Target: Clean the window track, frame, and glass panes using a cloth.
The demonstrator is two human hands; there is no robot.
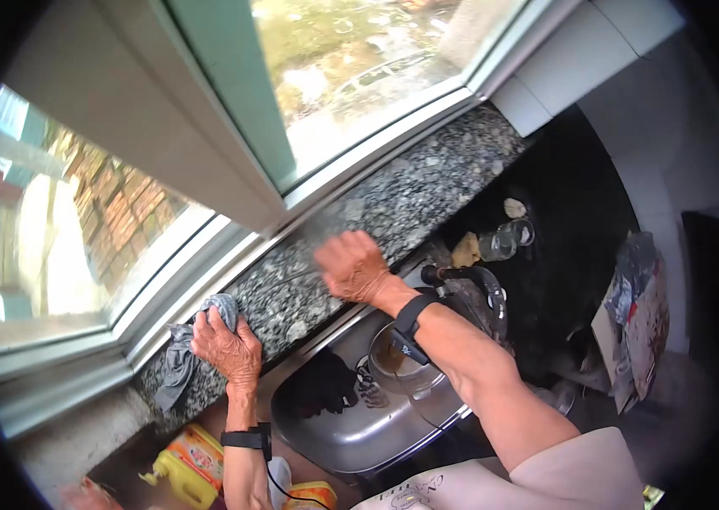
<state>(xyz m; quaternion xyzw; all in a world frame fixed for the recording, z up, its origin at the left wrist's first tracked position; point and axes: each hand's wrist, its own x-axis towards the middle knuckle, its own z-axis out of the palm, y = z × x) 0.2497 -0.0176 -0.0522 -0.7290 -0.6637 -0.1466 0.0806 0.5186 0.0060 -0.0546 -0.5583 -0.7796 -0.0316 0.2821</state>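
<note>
My left hand (227, 347) grips a crumpled grey cloth (178, 371) against the left part of a speckled granite windowsill (426, 185). Part of the cloth hangs from the hand along the sill. Over the middle of the same sill is my right hand (354, 268), its fingers curled and blurred. A hazy grey patch lies by those fingers, and I cannot tell whether they hold anything. Below my right forearm sits a stainless steel sink (391, 443). It contains a round pot (382, 373) and a dark item (321, 386).
A black faucet (471, 274) stands at the sink's back edge. Glass jars (498, 245) rest on the dark counter (563, 185), with a plastic-covered box (643, 319) farther right. A yellow bottle (190, 468) stands lower left. Window frames (385, 143) border the sill.
</note>
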